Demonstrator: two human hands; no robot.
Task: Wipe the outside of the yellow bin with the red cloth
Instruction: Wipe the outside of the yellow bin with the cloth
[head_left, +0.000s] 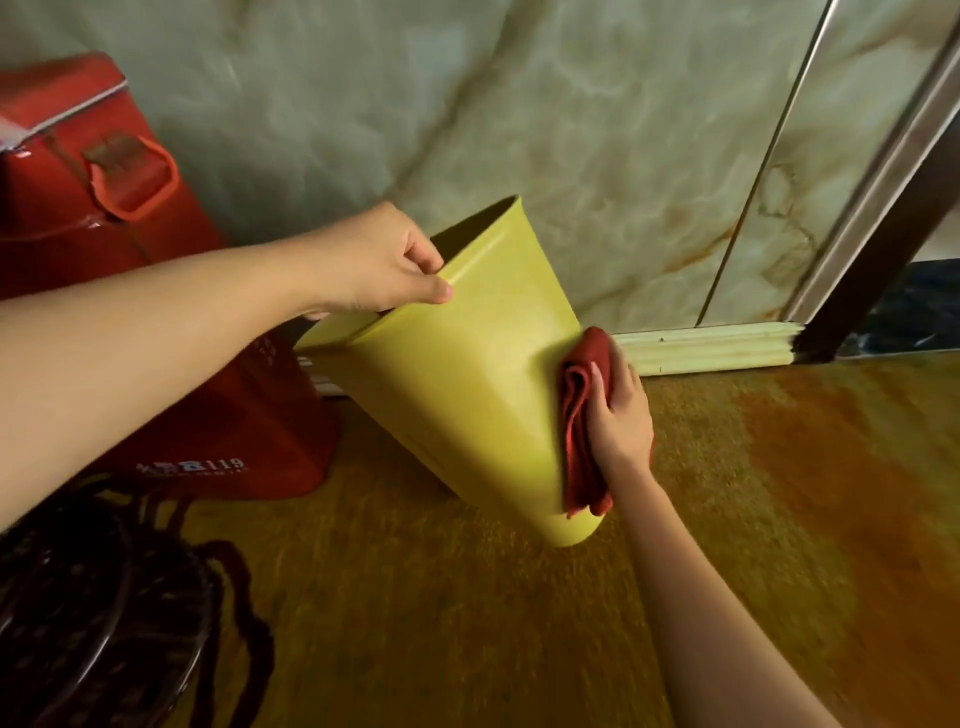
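The yellow bin (462, 374) is tilted, its open mouth up and to the left, its base corner resting on the floor. My left hand (379, 265) grips the bin's rim, thumb outside and fingers over the edge. A folded red cloth (579, 426) lies pressed flat against the bin's right outer wall, near the lower half. My right hand (621, 415) holds the cloth against that wall, fingers spread over the folds.
A red metal box (130, 249) with a handle and white lettering stands left of the bin, against the marble wall (519, 104). A dark round stool (93, 613) sits at the lower left. A pale skirting board (711, 345) and a door frame (878, 218) are to the right. The floor (467, 623) is glossy yellow-brown.
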